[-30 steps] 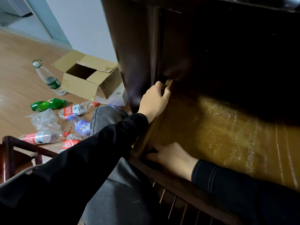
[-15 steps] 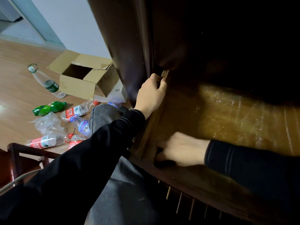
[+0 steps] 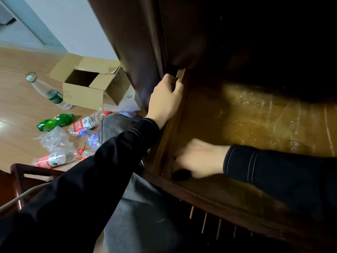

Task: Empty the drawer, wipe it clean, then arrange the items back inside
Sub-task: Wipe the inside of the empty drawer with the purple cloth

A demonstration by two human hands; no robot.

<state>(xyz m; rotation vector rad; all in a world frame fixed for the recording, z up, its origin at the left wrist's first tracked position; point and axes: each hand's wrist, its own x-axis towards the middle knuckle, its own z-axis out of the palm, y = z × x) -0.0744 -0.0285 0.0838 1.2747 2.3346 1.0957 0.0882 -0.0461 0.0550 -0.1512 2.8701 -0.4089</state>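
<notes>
Has swung the right forearm round since a second ago, so as to reach into the drawer (image 3: 255, 125) from the right side and not up over the front rail, while keeping the right hand (image 3: 198, 159) in the same near-left corner. Shows the drawer pulled out of the dark cabinet (image 3: 131, 42), bare of items, with a streaky wet sheen across its bottom. Judged, then, as already emptied and partway through the wipe, with the putting back not yet begun. Bears down on a dark wad (image 3: 180, 175), probably the cloth, under the heel of the right hand and hard against the corner. Too blurred to tell whether the fingers curl round it or lie flat on it. Hooks the left hand (image 3: 166, 99) firmly over the drawer's side wall (image 3: 164, 143), fingers curled over the top edge, well beyond the right hand's grip and close to the cabinet, seemingly to steady the drawer. Leaves plastic bottles (image 3: 85, 123) strewn on the floor outward of the left grip, past a grey-trousered knee (image 3: 116, 125), likely the contents awaiting return. Leaves an open cardboard box (image 3: 85, 88) beyond those.
</notes>
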